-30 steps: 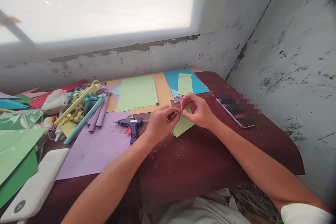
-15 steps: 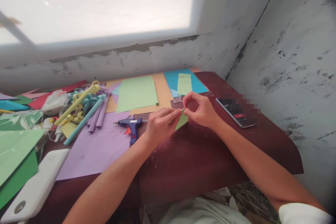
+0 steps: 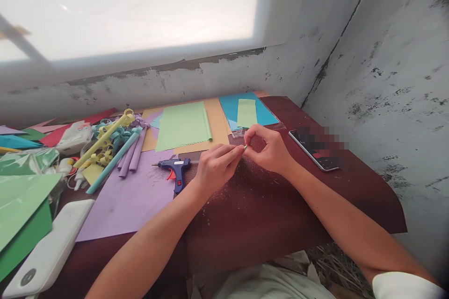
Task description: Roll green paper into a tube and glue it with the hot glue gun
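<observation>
My left hand and my right hand meet over the dark red table. Both are closed in a pinch on a small piece of light green paper. Only a narrow, rolled-looking end of it shows between the fingertips; my fingers hide the rest. A blue hot glue gun with a red trigger lies just left of my left hand. Beyond my hands, a light green paper strip rests on a blue sheet.
Light green sheets with a rolled tube lie at the back. A purple sheet, purple paper tubes and yellow and blue curls are at left. A white power bank stands near front left. A phone lies at right.
The light green paper hung as a flat flap below my fingers; now only a small rolled-looking end shows. Both hands stay in nearly the same place.
</observation>
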A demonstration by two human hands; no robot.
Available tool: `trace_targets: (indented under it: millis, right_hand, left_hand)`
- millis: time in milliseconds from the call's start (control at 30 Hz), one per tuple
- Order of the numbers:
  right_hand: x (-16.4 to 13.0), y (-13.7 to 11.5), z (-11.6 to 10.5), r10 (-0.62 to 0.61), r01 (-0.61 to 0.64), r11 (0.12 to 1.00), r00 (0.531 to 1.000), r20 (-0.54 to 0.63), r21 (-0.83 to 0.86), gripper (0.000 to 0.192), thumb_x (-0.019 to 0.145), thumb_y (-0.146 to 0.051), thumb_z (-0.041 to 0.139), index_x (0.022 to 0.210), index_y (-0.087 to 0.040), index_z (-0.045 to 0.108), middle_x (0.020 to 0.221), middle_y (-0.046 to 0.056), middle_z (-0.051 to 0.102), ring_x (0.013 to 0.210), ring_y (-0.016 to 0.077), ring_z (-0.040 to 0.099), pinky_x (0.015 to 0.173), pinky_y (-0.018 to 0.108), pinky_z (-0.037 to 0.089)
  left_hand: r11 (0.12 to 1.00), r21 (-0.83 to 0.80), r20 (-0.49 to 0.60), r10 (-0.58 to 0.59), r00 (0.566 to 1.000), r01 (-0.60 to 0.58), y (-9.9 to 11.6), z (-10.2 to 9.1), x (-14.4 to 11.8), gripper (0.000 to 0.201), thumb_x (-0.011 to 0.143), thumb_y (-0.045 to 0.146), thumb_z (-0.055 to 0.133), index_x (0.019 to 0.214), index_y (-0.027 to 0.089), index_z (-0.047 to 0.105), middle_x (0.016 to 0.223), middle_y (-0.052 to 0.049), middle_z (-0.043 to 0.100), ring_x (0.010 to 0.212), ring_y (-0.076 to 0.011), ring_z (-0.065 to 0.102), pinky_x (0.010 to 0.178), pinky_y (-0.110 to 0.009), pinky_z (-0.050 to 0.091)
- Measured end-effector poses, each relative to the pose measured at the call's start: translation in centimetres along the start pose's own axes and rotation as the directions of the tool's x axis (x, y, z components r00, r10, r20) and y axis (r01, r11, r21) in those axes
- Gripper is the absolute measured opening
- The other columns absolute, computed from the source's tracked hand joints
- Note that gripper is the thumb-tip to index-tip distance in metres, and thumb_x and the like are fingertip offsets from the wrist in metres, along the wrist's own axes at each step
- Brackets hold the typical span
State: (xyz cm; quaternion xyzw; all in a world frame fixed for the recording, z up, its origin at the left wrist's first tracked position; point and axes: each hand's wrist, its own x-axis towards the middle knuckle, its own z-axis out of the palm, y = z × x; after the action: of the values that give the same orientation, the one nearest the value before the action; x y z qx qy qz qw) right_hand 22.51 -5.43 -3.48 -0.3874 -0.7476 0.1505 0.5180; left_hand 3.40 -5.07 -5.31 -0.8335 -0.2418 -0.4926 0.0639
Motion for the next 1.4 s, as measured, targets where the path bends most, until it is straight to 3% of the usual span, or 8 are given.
trace_targets:
  millis: [133,233,367,533,867,1100,1300,1400]
  right_hand:
    - [0.5,1.3,-1.2,0.07,-0.073,0.996,0.995,-0.073,-0.042,0.014,0.073,-0.012,0.061,0.078,-0.024,0.056,0.077,-0.001,0.062,0.075,0.018,0.059,0.075,0.033,0.047]
    - [0.9,2.4,-2.1,0.184,-0.19,0.982,0.964,-0.19,-0.014,0.011,0.074,-0.013,0.062,0.076,-0.023,0.058,0.075,0.0,0.061,0.072,0.0172,0.058,0.071,0.033,0.046]
    - [1.0,2.7,-2.0,0.317,-0.29,0.929,0.944,-0.092,0.228,0.004,0.082,-0.022,0.062,0.082,-0.022,0.066,0.077,0.001,0.065,0.076,0.0181,0.062,0.074,0.033,0.05]
    - [0.6,2.1,-0.5,0.345,-0.358,0.913,0.933,0.1,0.197,0.019,0.088,-0.038,0.067,0.087,-0.02,0.073,0.087,0.005,0.074,0.081,0.0207,0.066,0.074,0.034,0.052]
    - [0.1,0.8,-0.6,0.231,-0.274,0.959,0.902,0.365,0.072,0.019,0.089,-0.031,0.065,0.084,-0.018,0.077,0.077,0.004,0.073,0.067,0.0159,0.061,0.056,0.027,0.044]
    - [-0.3,0.1,0.3,0.141,-0.184,0.979,0.924,0.357,0.089,0.016,0.088,-0.026,0.064,0.085,-0.018,0.078,0.078,0.005,0.077,0.069,0.017,0.064,0.058,0.028,0.046]
    - [0.2,0.5,-0.7,0.214,-0.222,0.975,0.956,0.202,0.017,0.019,0.089,-0.031,0.065,0.083,-0.018,0.076,0.082,0.006,0.077,0.075,0.0197,0.065,0.063,0.03,0.047]
    - [0.5,0.9,-1.0,0.257,-0.271,0.962,0.931,0.257,0.019,0.021,0.089,-0.035,0.065,0.083,-0.018,0.077,0.08,0.005,0.075,0.073,0.0201,0.066,0.062,0.03,0.048]
  left_hand:
    - [0.999,-0.028,-0.024,-0.047,0.999,0.046,0.4,-0.3,0.4,0.014,0.095,0.017,0.067,0.094,0.023,0.08,0.084,-0.003,0.081,0.071,-0.012,0.071,0.068,-0.023,0.052]
    - [0.954,-0.126,-0.055,-0.28,0.959,0.271,0.6,-0.7,0.8,0.013,0.093,0.023,0.07,0.088,0.023,0.082,0.081,-0.003,0.081,0.071,-0.0138,0.073,0.067,-0.024,0.054]
    - [0.68,-0.347,0.057,-0.672,0.739,0.645,0.2,-1.0,1.2,0.017,0.087,0.036,0.077,0.089,0.021,0.084,0.087,-0.005,0.082,0.08,-0.0202,0.076,0.07,-0.029,0.059]
    - [0.377,-0.506,0.313,-0.758,0.572,0.776,-0.4,-0.7,1.2,0.027,0.08,0.039,0.081,0.098,0.019,0.082,0.093,-0.007,0.082,0.085,-0.022,0.075,0.072,-0.029,0.058]
    - [0.232,-0.468,0.548,-0.68,0.487,0.852,-0.8,-0.5,1.0,0.018,0.075,0.034,0.079,0.075,0.017,0.073,0.074,-0.002,0.07,0.067,-0.0132,0.059,0.06,-0.024,0.042]
    - [0.26,-0.424,0.554,-0.683,0.476,0.867,-0.9,-0.3,1.1,0.021,0.071,0.023,0.062,0.058,0.018,0.047,0.064,0.003,0.052,0.057,-0.0082,0.036,0.056,-0.025,0.026]
    - [0.307,-0.385,0.517,-0.709,0.479,0.87,-1.1,-0.5,1.3,0.023,0.071,0.027,0.06,0.057,0.019,0.043,0.06,0.004,0.047,0.059,-0.0098,0.037,0.057,-0.025,0.025]
    - [0.283,-0.428,0.535,-0.686,0.493,0.858,-1.0,-0.4,1.3,0.017,0.067,0.025,0.06,0.061,0.019,0.045,0.068,0.003,0.053,0.065,-0.0113,0.046,0.061,-0.025,0.032]
